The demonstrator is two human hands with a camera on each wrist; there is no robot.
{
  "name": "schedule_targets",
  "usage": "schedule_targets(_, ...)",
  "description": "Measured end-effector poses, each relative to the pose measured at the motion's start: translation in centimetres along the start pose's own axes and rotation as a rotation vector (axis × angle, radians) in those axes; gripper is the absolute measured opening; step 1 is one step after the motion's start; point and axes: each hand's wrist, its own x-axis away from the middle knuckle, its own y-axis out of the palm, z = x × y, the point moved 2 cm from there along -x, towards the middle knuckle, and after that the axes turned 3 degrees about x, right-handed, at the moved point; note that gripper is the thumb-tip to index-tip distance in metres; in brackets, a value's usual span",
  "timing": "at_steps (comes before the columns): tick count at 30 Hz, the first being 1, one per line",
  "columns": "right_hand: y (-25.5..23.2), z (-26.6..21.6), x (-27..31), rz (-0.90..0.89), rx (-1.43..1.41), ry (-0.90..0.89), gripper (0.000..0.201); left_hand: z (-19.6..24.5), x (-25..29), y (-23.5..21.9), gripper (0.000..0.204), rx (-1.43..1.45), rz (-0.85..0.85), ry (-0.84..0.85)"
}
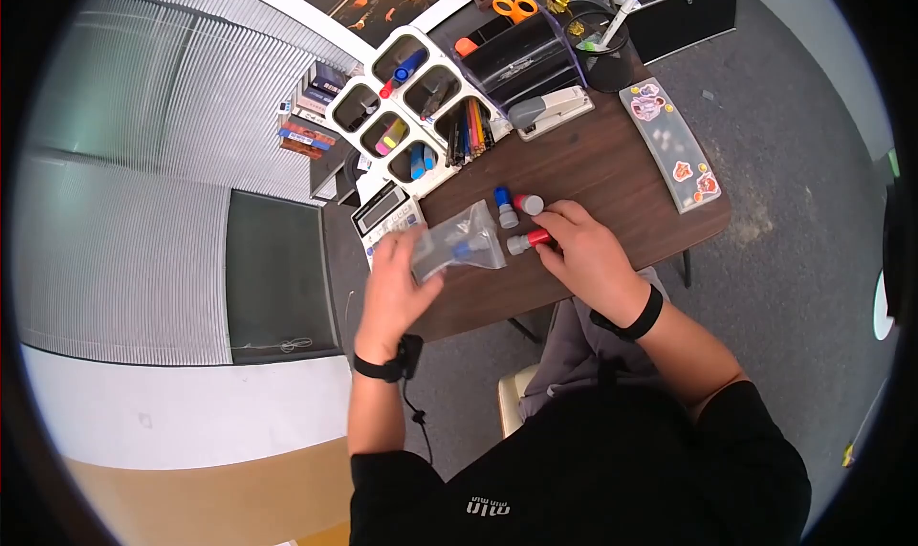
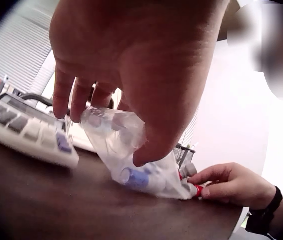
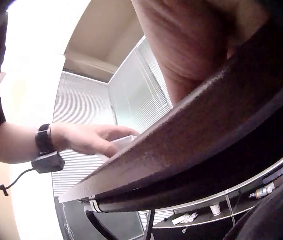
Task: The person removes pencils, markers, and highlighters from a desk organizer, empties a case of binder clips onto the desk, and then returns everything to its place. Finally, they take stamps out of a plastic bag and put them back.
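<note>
My left hand (image 1: 394, 283) is around the near end of a clear plastic bag (image 1: 478, 229), its fingers fairly straight and the thumb overlapping the bag in the left wrist view. Inside the bag lies a small blue cylinder (image 2: 135, 177). My right hand (image 1: 598, 259) pinches a short red cylinder with a grey end (image 1: 521, 244) between thumb and fingers, low at the table. Beside it are a blue cylinder with a grey end (image 1: 506, 207) and another red-and-grey one (image 1: 528, 204). The right wrist view hides what the right hand holds.
A calculator (image 1: 387, 216) sits left of the bag. Behind are a white organizer (image 1: 435, 181) with pens and pencils, a grey stapler (image 1: 555, 112) and a black mesh cup (image 1: 612, 68). A stickered case (image 1: 669, 144) lies at the right edge of the brown table (image 1: 598, 173).
</note>
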Motion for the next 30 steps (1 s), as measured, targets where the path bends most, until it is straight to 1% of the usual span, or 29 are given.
schedule_targets(1,0.3,0.2,0.1,0.036,0.051,-0.057,0.032,-0.2,1.0,1.2,0.064,0.051,0.004,-0.039)
schedule_targets(2,0.4,0.3,0.1,0.070,0.103,-0.115,0.031,-0.6,1.9,2.5,0.070,0.073,0.002,-0.077)
schedule_targets(3,0.4,0.4,0.1,0.064,0.110,-0.114,0.031,-0.5,2.4,3.5,0.070,0.082,0.003,-0.080)
schedule_targets(5,0.3,0.3,0.0,0.017,0.026,-0.066,0.027,-0.1,3.3,4.9,0.075,0.037,0.127,-0.048)
schedule_targets(6,0.3,0.1,-0.1,0.003,0.033,-0.070,0.027,0.0,3.4,5.3,0.082,-0.023,0.149,-0.040)
schedule_targets(7,0.2,-0.1,-0.1,0.027,0.007,-0.025,0.026,0.6,3.2,5.3,0.082,-0.014,0.155,-0.052)
schedule_targets(8,0.0,-0.3,-0.2,0.051,-0.019,0.020,0.024,1.4,2.9,5.0,0.083,-0.068,0.173,-0.013)
schedule_targets(9,-0.3,-0.8,-0.2,0.039,-0.011,0.016,0.024,2.1,2.6,4.8,0.084,-0.121,0.189,0.027)
schedule_targets(11,-0.9,-1.5,-0.2,0.021,-0.094,0.105,0.023,2.8,1.7,4.7,0.087,-0.117,0.192,0.042)
schedule_targets(12,-0.8,-1.1,0.1,0.054,-0.113,0.098,0.028,3.2,1.2,4.8,0.087,-0.099,0.160,0.084)
schedule_targets(13,-0.5,-0.6,0.4,0.046,-0.101,0.095,0.028,3.3,0.7,5.0,0.088,-0.081,0.131,0.128)
schedule_targets(15,-0.5,0.2,0.8,0.246,-0.466,0.109,0.040,3.4,0.0,5.6,0.090,-0.057,0.145,0.144)
schedule_targets(16,-0.9,0.1,0.9,0.270,-0.533,0.089,0.049,3.4,-0.3,5.8,0.090,-0.008,0.140,0.139)
schedule_targets(17,-1.6,-0.1,1.0,0.323,-0.431,0.062,0.052,3.3,-0.5,6.1,0.091,0.041,0.133,0.134)
schedule_targets(18,-2.3,-0.3,1.1,0.369,-0.376,0.010,0.051,3.2,-0.7,6.6,0.091,0.053,0.144,0.131)
schedule_targets(19,-2.9,-0.4,1.2,0.414,-0.322,-0.040,0.050,2.9,-0.6,7.2,0.089,0.138,0.146,0.092)
schedule_targets(20,-3.4,-0.2,1.0,0.435,-0.179,-0.093,0.048,2.5,-0.6,7.8,0.087,0.225,0.147,0.054)
schedule_targets(21,-4.0,-0.1,0.8,0.426,-0.168,-0.095,0.048,2.2,-0.5,8.4,0.087,0.239,0.152,0.051)
schedule_targets(23,-4.8,-0.4,0.1,0.293,0.101,-0.133,0.045,1.3,-0.3,9.4,0.081,0.288,0.218,-0.005)
schedule_targets(24,-4.6,-0.3,-0.1,0.248,0.107,-0.068,0.041,1.3,-0.3,9.5,0.074,0.310,0.292,0.016)
schedule_targets(25,-4.4,-0.5,-0.3,0.240,0.118,-0.073,0.041,1.1,-0.2,9.7,0.074,0.322,0.300,0.012)
schedule_targets(27,-3.8,-1.1,-0.6,0.306,0.196,-0.014,0.037,1.0,0.0,9.8,0.069,0.393,0.310,0.003)
schedule_targets(28,-3.6,-1.9,-0.6,0.391,0.276,-0.092,0.031,0.8,0.1,9.8,0.069,0.402,0.320,-0.009)
schedule_targets(29,-3.2,-2.1,-0.5,0.377,0.280,-0.098,0.031,0.7,0.1,9.9,0.067,0.415,0.303,0.008)
schedule_targets(30,-2.6,-2.6,-0.2,0.315,0.246,-0.184,0.028,0.7,0.2,10.0,0.065,0.426,0.280,0.027)
